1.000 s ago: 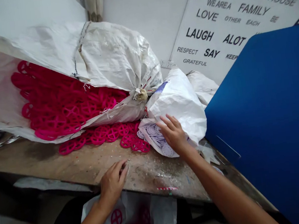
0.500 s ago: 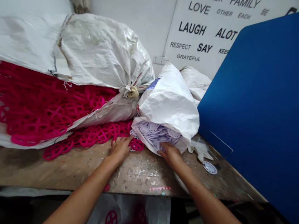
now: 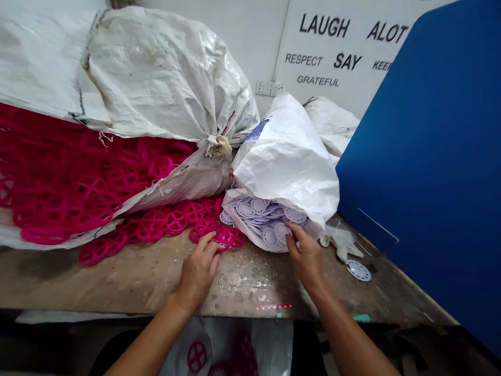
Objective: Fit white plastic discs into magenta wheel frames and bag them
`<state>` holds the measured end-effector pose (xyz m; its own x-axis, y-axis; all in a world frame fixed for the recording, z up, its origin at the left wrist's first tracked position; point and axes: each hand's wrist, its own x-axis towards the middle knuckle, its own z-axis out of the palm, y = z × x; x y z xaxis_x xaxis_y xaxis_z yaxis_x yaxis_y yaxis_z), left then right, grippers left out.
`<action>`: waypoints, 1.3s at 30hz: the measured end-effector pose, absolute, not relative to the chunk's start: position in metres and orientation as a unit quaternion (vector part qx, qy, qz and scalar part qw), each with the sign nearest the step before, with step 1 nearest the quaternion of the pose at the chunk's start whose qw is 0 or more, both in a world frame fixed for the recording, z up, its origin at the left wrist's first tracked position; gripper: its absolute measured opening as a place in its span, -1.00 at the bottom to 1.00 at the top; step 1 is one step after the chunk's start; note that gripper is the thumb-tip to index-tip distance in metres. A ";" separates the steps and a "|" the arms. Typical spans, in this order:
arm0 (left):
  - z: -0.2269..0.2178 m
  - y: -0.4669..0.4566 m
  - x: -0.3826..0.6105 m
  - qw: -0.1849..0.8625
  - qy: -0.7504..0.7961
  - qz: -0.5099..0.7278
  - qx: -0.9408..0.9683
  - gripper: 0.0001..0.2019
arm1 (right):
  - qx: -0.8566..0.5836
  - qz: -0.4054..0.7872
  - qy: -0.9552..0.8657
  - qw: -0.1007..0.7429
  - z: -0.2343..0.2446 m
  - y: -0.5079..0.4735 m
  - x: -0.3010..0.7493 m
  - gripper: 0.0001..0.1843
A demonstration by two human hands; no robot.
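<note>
My left hand (image 3: 199, 270) is low over the table, its fingers slightly apart and bent, tips at the edge of a pink spoked ring (image 3: 224, 239). No thing shows in its grasp. My right hand (image 3: 307, 259) is at the mouth of a white sack (image 3: 285, 166), thumb and fingertips closed on the edge of a pale lilac disc (image 3: 282, 232). Many similar discs fill that opening. A row of pink spoked rings (image 3: 150, 225) lies on the table left of the sack.
A large torn sack (image 3: 161, 77) full of pink rings lies at the left. A blue panel (image 3: 439, 178) stands at the right. Near it are a whitish glove (image 3: 343, 241) and a loose white disc (image 3: 358, 270). Below the worn table (image 3: 125, 280) hangs an open bag (image 3: 173, 366) holding rings.
My left hand has drawn back slightly from the pink rings. My right hand has shifted right along the sack's mouth. The view has tilted down a little.
</note>
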<state>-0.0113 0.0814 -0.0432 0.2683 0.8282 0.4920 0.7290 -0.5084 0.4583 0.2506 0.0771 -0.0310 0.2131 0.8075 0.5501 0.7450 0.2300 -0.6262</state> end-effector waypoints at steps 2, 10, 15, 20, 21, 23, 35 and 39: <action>-0.048 0.057 -0.013 0.130 0.473 0.390 0.779 -0.83 | -0.571 0.187 -0.580 0.550 -0.028 0.064 0.228 -0.59; -0.059 0.014 -0.016 0.406 0.518 0.450 0.603 -0.75 | -0.480 0.470 -0.529 0.518 -0.059 0.027 0.158 -0.58; -0.053 0.013 -0.013 0.589 0.478 0.483 0.438 -0.51 | -0.486 0.461 -0.537 0.512 -0.067 0.024 0.158 -0.58; -0.048 0.003 -0.010 0.606 0.471 0.506 0.394 -0.61 | -0.508 0.299 -0.660 0.465 -0.050 0.011 0.150 -0.64; -0.048 0.001 -0.011 0.597 0.476 0.506 0.402 -0.61 | -0.502 0.280 -0.676 0.461 -0.047 0.010 0.149 -0.65; -0.048 -0.004 -0.014 0.579 0.483 0.494 0.434 -0.62 | -0.486 0.285 -0.692 0.451 -0.041 0.008 0.148 -0.69; -0.038 -0.016 -0.011 0.564 0.467 0.450 0.512 -0.57 | -0.480 0.513 -0.538 0.467 -0.038 0.003 0.151 -0.74; -0.042 -0.020 -0.011 0.611 0.468 0.422 0.478 -0.53 | -0.421 0.578 -0.537 0.448 -0.038 -0.003 0.152 -0.67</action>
